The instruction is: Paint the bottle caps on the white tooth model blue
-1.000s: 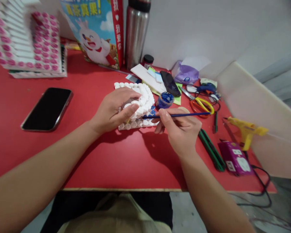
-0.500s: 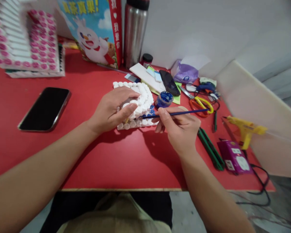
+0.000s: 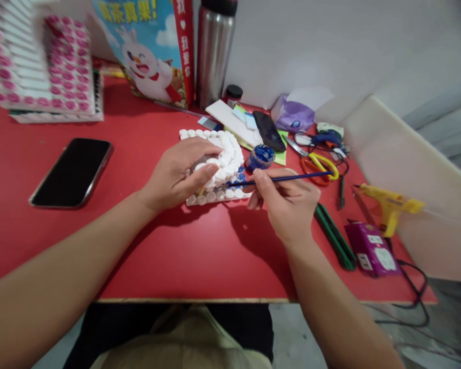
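A white craft model (image 3: 230,154) built of rows of small round pieces lies on the red table, some of its right-hand pieces painted blue. My left hand (image 3: 180,171) grips its left side, thumb and fingers curved over the white pieces. Between the thumb and fingers of my right hand (image 3: 286,202) is a thin dark blue paintbrush (image 3: 295,178). The brush tip is at the model's lower middle, by the blue pieces; whether it touches is too small to tell. Just behind my right hand stands an open jar of blue paint (image 3: 259,157).
A phone (image 3: 72,172) lies at left, below a pink-and-white craft piece (image 3: 71,66). At the back stand a printed bag (image 3: 149,56) and a steel bottle (image 3: 215,56). On the right are scissors (image 3: 318,166), a green cutter (image 3: 334,236), a yellow glue gun (image 3: 388,205) and a purple box (image 3: 371,248).
My right hand and the paintbrush have shifted very slightly to the right, the brush tip with them. My left hand and the model look unchanged.
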Action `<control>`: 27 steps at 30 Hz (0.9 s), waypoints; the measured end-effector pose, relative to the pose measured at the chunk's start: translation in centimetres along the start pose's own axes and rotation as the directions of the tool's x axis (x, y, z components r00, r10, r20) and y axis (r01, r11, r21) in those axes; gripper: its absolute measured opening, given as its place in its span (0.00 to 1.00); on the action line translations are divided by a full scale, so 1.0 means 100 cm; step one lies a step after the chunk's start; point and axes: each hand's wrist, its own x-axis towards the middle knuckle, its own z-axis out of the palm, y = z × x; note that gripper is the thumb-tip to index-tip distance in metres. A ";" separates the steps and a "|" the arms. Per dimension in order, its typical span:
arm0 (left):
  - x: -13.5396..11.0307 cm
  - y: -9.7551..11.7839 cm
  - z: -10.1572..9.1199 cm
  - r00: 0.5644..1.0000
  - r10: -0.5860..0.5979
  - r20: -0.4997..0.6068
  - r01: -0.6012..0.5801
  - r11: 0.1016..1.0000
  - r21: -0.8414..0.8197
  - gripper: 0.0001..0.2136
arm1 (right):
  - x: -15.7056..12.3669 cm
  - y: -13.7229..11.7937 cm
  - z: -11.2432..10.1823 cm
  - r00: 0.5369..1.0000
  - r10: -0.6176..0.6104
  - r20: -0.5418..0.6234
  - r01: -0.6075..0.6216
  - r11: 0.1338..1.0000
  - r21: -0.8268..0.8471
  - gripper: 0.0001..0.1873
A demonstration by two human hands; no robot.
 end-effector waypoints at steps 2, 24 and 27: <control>0.000 0.000 0.000 1.000 -0.006 0.001 0.006 1.000 0.006 0.24 | 0.000 -0.001 0.000 1.000 -0.008 -0.008 0.008 1.000 -0.007 0.09; 0.000 0.001 0.000 1.000 -0.023 0.009 0.023 1.000 0.009 0.25 | -0.001 -0.001 0.005 0.999 -0.010 0.054 0.012 0.999 -0.043 0.13; 0.000 -0.001 0.001 1.000 0.004 -0.003 -0.004 1.000 -0.006 0.23 | 0.000 -0.001 0.005 0.998 -0.001 0.066 0.003 0.999 -0.034 0.12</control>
